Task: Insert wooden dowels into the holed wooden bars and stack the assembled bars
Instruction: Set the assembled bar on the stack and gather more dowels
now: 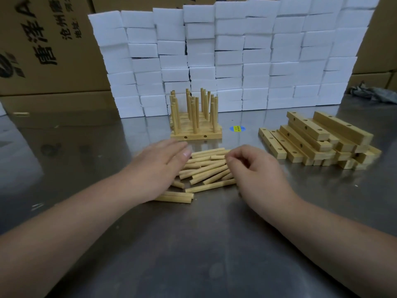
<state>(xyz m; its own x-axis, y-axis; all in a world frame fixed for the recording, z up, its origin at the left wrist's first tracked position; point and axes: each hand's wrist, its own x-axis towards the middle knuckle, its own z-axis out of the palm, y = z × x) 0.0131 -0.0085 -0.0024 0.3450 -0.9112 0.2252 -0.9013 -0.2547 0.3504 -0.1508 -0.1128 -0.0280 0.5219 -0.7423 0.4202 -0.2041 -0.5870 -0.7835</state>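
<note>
A loose pile of wooden dowels [206, 171] lies on the metal table [193, 244] in front of me. My left hand [159, 166] lies flat over the pile's left side, fingers straight. My right hand [255, 168] hovers at the pile's right side with fingers curled; whether it pinches a dowel is hidden. Behind the pile stand assembled bars [196, 130] set side by side, with upright dowels [194, 108] in them. A heap of holed wooden bars [318, 140] without dowels lies to the right.
A wall of white foam blocks [225, 57] runs across the back of the table. Cardboard boxes [43, 44] stand behind it on the left. A blue and yellow sticker [236, 128] is on the table. One stray dowel [20, 113] lies far left.
</note>
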